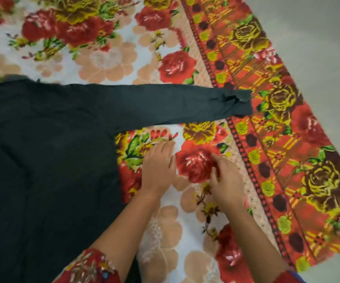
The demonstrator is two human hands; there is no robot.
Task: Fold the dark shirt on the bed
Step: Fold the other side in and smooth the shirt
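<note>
The dark shirt (48, 144) lies spread flat on the bed (111, 58), its body just left of my two hands and its one visible sleeve (165, 103) stretched out above them, running rightward. I see my left hand (158, 166) palm down on the floral bedspread, fingers loosely spread, close beside the shirt's straight side edge but not touching it. My right hand (226, 176) rests next to it on a red rose print, fingers slightly curled and apart; neither grip holds anything.

Past my right hand the patterned border (271, 139) of the bedspread runs diagonally, and beyond it is plain grey floor (318, 37), so the bed's edge lies near on that side. Between my hands and the sleeve there is a bare strip of bedspread.

The shirt is black or very dark, lightly creased, with a rumpled cuff (236, 103) at the sleeve's far end that reaches onto the border. The sleeve's long axis runs left to right, pointing away from the body toward the bed's edge. The body runs off the picture at left and bottom.
</note>
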